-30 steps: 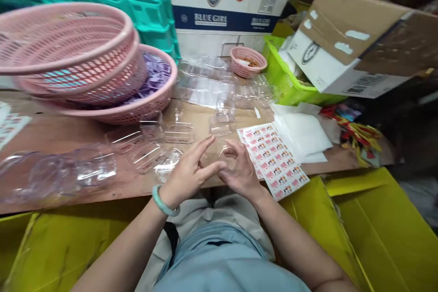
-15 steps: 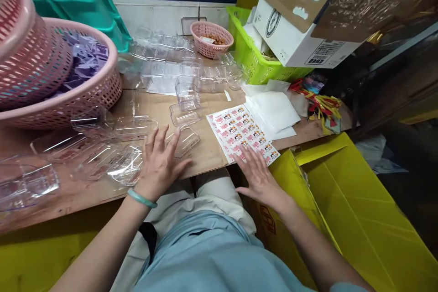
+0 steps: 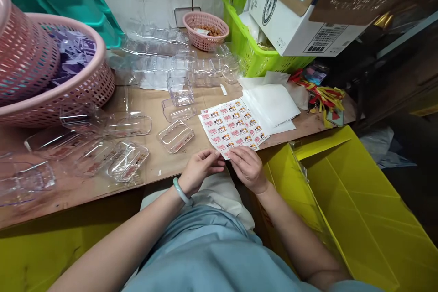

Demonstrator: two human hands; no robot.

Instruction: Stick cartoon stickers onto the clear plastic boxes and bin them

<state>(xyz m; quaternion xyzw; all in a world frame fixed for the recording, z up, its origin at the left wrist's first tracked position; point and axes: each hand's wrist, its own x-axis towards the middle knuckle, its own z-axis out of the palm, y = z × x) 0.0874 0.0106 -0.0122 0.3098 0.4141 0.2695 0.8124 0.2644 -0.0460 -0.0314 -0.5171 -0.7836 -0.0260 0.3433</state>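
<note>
A white sheet of stickers [image 3: 236, 123], printed with cartoon cats and pink lettering, lies at the table's front edge with its near corner lifted toward me. My left hand [image 3: 199, 171], wearing a pale green bangle, pinches that corner between thumb and fingers. Close beside it, my right hand [image 3: 249, 169] is closed on the sheet's near edge, fingers curled over it. Left of the sheet rests a clear plastic case [image 3: 176, 137], apart from both hands. More clear cases [image 3: 128, 162] lie overlapping farther left, some with printed stickers on them.
Pink baskets [image 3: 102, 73] with purple pieces stand at the left. White sheets [image 3: 273, 105] lie behind the stickers. A small pink basket [image 3: 205, 43], a green crate [image 3: 253, 61] and a carton [image 3: 290, 23] are at the back. A yellow box [image 3: 362, 200] stands open at the right.
Both hands, spread open before, have come together at the sticker sheet's near corner and closed on it. The left hand moved right, away from the clear case. The sheet has turned slightly.
</note>
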